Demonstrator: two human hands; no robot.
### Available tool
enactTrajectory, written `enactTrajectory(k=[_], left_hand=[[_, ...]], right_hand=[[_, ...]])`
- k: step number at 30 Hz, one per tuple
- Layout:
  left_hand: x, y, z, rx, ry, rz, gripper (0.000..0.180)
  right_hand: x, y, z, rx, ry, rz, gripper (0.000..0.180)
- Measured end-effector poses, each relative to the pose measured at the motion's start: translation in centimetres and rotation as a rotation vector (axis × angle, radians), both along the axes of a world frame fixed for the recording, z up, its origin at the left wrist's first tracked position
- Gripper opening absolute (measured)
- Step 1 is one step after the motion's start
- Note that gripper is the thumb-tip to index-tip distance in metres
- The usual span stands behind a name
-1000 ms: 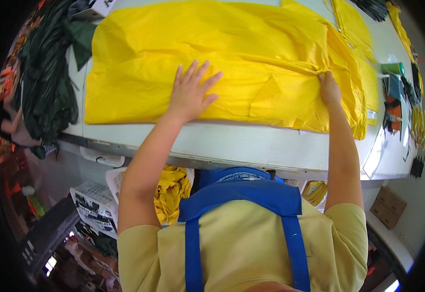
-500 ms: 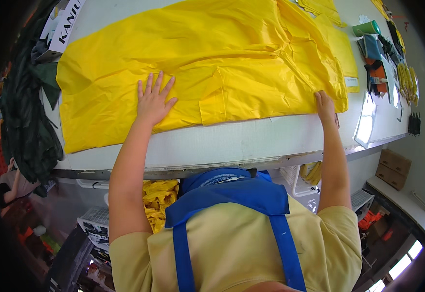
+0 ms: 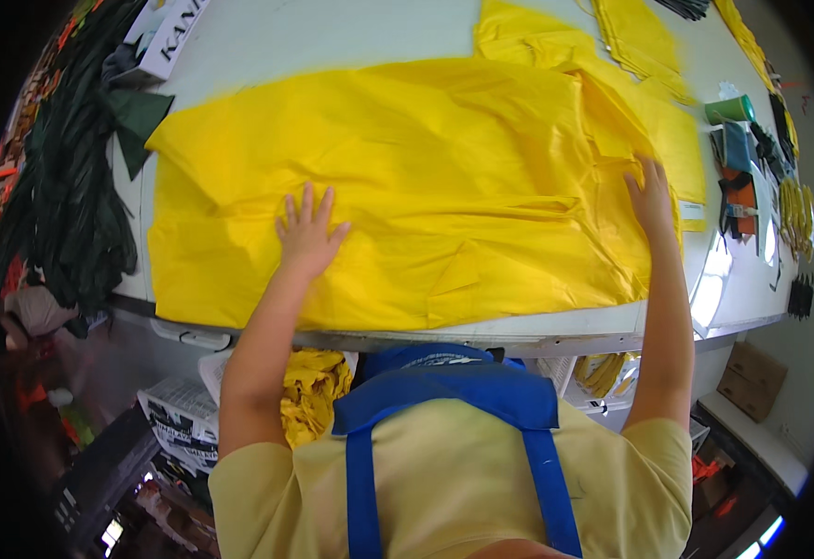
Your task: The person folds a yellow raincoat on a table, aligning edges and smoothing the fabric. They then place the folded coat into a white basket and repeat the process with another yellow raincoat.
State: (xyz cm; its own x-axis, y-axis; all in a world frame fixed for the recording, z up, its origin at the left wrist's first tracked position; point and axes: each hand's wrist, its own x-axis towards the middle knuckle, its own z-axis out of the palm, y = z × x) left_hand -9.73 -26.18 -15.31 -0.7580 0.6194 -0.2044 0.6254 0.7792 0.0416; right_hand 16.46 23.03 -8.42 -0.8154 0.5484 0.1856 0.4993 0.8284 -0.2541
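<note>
Both hands have slid up the one yellow sheet (image 3: 444,196): left hand (image 3: 309,233) and right hand (image 3: 651,197) press flat on it, fingers apart, on the tabletop (image 3: 332,37).

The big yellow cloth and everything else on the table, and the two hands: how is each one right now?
Big yellow cloth sheet: spread out on the white table, wrinkled.
Left hand: flat on the cloth, fingers spread.
Right hand: flat on the cloth's right edge.
Dark green fabric pile: bunched, hanging over the table's left side.
Green cup: lying on its side.
</note>
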Motion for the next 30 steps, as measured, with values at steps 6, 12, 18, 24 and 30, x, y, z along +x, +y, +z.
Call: enactTrajectory(k=[6, 12, 18, 24, 30], left_hand=[[-4.3, 6.4, 4.2, 0.163, -0.111, -0.185, 0.059], [-2.5, 21.6, 3.0, 0.374, -0.035, -0.459, 0.061], [-0.8, 20.9, -3.4, 0.545, 0.037, -0.338, 0.062], [-0.5, 21.7, -2.2, 0.511, 0.011, -0.364, 0.062], [-0.8, 21.6, -2.4, 0.365, -0.055, -0.283, 0.066]], right_hand=[[-16.7, 6.1, -0.5, 0.100, 0.086, 0.094, 0.053], [-25.2, 2.9, 1.6, -0.190, -0.734, 0.394, 0.046], [-23.4, 4.6, 5.2, -0.404, -0.406, 0.286, 0.019], [-14.2, 19.3, 8.3, 0.031, 0.480, -0.496, 0.031], [-18.6, 9.4, 4.2, 0.510, 0.279, -0.058, 0.040]])
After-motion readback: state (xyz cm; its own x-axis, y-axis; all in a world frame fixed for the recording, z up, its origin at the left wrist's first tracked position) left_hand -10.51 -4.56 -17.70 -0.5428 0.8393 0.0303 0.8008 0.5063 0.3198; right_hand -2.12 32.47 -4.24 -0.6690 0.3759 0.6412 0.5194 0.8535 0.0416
